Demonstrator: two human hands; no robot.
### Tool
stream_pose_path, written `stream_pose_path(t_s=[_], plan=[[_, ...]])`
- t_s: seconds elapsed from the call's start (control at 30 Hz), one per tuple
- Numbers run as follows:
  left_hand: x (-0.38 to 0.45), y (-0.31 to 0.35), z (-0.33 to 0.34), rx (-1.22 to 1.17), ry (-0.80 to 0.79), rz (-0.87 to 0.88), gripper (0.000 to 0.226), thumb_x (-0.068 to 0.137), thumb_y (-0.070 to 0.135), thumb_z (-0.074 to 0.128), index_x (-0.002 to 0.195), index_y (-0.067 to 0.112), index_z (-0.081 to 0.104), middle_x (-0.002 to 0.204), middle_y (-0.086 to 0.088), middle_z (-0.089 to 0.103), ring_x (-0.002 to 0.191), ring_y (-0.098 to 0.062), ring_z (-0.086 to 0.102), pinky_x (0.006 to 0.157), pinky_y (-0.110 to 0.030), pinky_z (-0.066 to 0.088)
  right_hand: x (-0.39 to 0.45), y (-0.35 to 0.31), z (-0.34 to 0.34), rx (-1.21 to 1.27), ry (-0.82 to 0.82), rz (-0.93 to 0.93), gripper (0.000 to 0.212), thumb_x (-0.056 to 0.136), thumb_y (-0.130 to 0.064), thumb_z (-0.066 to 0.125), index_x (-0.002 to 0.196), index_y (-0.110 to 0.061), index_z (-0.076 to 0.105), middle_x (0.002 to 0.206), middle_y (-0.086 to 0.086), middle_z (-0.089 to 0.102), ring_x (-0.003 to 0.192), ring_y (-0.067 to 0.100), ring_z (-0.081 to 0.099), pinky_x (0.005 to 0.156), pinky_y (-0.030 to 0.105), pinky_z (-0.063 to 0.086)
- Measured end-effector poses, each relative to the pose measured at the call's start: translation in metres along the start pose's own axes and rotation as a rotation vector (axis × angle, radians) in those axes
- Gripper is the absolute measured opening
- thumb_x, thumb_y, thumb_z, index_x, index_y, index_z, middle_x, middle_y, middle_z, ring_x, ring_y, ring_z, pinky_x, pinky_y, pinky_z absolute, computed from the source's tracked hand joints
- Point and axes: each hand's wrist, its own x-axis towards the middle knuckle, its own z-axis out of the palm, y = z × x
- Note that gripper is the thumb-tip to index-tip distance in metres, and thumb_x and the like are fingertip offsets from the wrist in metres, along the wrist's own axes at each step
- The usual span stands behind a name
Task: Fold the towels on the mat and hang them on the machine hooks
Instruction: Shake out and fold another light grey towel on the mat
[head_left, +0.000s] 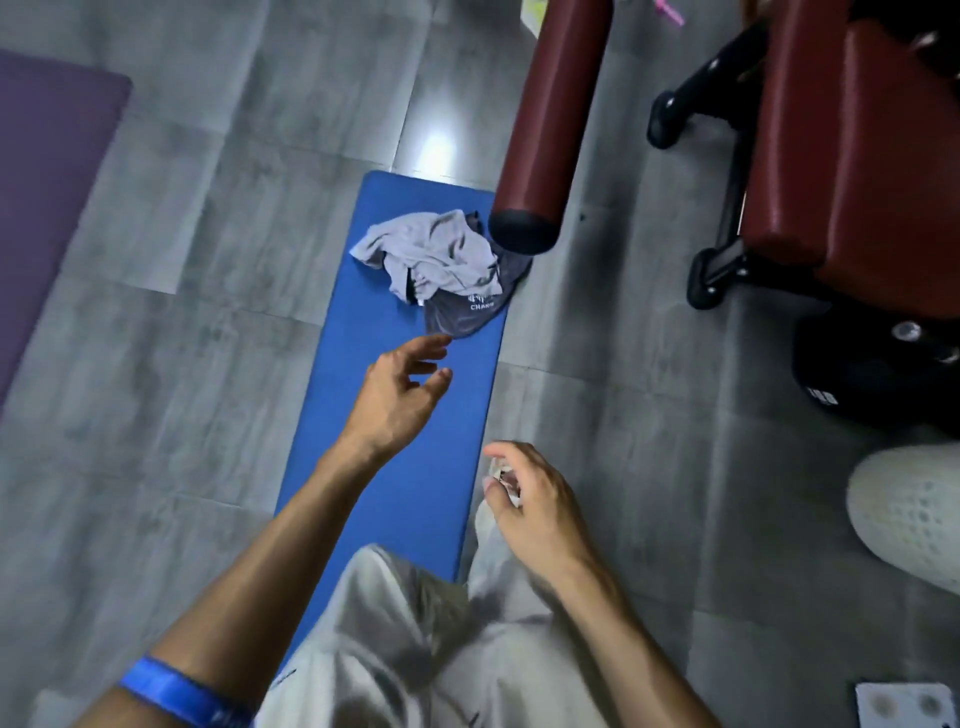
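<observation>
Overhead, the scene is mostly grey tiled floor (208, 260), with a dark red padded machine (857, 156) at the person's right and its roller pad (550, 119) reaching over the far end of the blue mat (405, 467). No hooks can be made out on the machine from this view. Two towels sit crumpled together near the mat's far end: a light grey towel (431, 249) lying over a dark grey towel (467, 312) with white lettering, the heap partly tucked beneath the roller. Left hand (402, 389) reaches toward the dark towel's near edge, fingers spread and loosely bent, holding nothing, apparently not touching cloth. Right hand (535, 499) hangs lower beside the mat's edge, fingers relaxed and apart, also holding nothing. Risk: grabbing the lower towel may drag both as one tangle, or catch cloth under the roller, spoiling a clean fold.
</observation>
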Motion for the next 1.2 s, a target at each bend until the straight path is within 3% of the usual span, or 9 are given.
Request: stream_pose_path(t_s=[0.2,0.33,0.47,0.63,0.73,0.9,1.1,1.2], plan=[[0.083,0.006,-0.038,0.020,-0.023,-0.023,0.033,0.091,0.013,0.062,0.121,0.026,0.061,0.109,0.005,0.066,0.099,-0.011,0.064,0.077,-0.024,0.052,0.086,-0.029,-0.009,0.054,0.055,0.035,0.034,0.087,-0.029,0.052,0.118,-0.023,0.061,0.117,-0.012,0.064,0.084,0.004,0.059,0.086,0.029,0.049],[0.134,0.004,-0.070,0.019,-0.076,-0.005,0.031,0.090,0.009,0.062,0.117,0.025,0.061,0.107,0.005,0.066,0.096,-0.010,0.063,0.080,-0.024,0.052,0.136,-0.052,0.008,0.161,0.071,0.126,0.029,0.092,-0.018,0.058,0.120,-0.023,0.060,0.120,-0.013,0.062,0.080,-0.010,0.055,0.078,0.005,0.042],[0.197,-0.005,-0.134,-0.011,-0.123,0.016,0.034,0.091,0.004,0.060,0.120,0.021,0.060,0.106,0.006,0.065,0.092,-0.002,0.061,0.071,-0.010,0.050,0.192,-0.087,0.046,0.189,0.169,0.182,0.027,0.092,-0.017,0.059,0.118,-0.023,0.060,0.119,-0.010,0.063,0.080,-0.008,0.055,0.082,0.020,0.049],[0.285,-0.039,-0.243,0.087,-0.268,0.120,0.036,0.090,0.000,0.058,0.122,0.017,0.061,0.107,0.000,0.067,0.094,-0.012,0.063,0.075,-0.008,0.048,0.250,-0.163,0.115,0.197,0.322,0.327,0.028,0.093,-0.017,0.059,0.120,-0.022,0.060,0.119,-0.011,0.062,0.082,-0.001,0.056,0.082,0.024,0.048],[0.315,-0.059,-0.295,0.182,-0.396,0.170,0.036,0.090,0.001,0.057,0.124,0.015,0.061,0.107,-0.001,0.066,0.090,-0.007,0.062,0.072,-0.004,0.046,0.268,-0.213,0.159,0.238,0.401,0.404,0.028,0.094,-0.018,0.059,0.122,-0.022,0.060,0.122,-0.008,0.062,0.088,0.003,0.061,0.081,0.026,0.050],[0.339,-0.080,-0.355,0.300,-0.575,0.246,0.036,0.091,0.003,0.058,0.123,0.018,0.062,0.105,0.002,0.065,0.086,0.000,0.060,0.069,-0.003,0.045,0.281,-0.293,0.229,0.406,0.540,0.520,0.031,0.094,-0.016,0.058,0.125,-0.022,0.058,0.125,-0.010,0.060,0.092,0.005,0.060,0.073,0.002,0.040],[0.329,-0.100,-0.382,0.435,-0.730,0.323,0.033,0.089,0.002,0.059,0.114,0.022,0.064,0.102,0.000,0.065,0.082,-0.004,0.061,0.077,-0.018,0.047,0.268,-0.348,0.289,0.473,0.671,0.609,0.034,0.094,-0.018,0.056,0.127,-0.022,0.055,0.130,-0.013,0.057,0.101,0.011,0.061,0.090,0.030,0.049],[0.314,-0.104,-0.386,0.473,-0.815,0.383,0.032,0.090,-0.009,0.055,0.112,0.013,0.062,0.103,-0.008,0.059,0.086,-0.016,0.057,0.074,-0.012,0.050,0.252,-0.365,0.312,0.487,0.744,0.655,0.033,0.094,-0.019,0.056,0.127,-0.022,0.055,0.130,-0.010,0.058,0.103,0.013,0.062,0.092,0.037,0.049]])
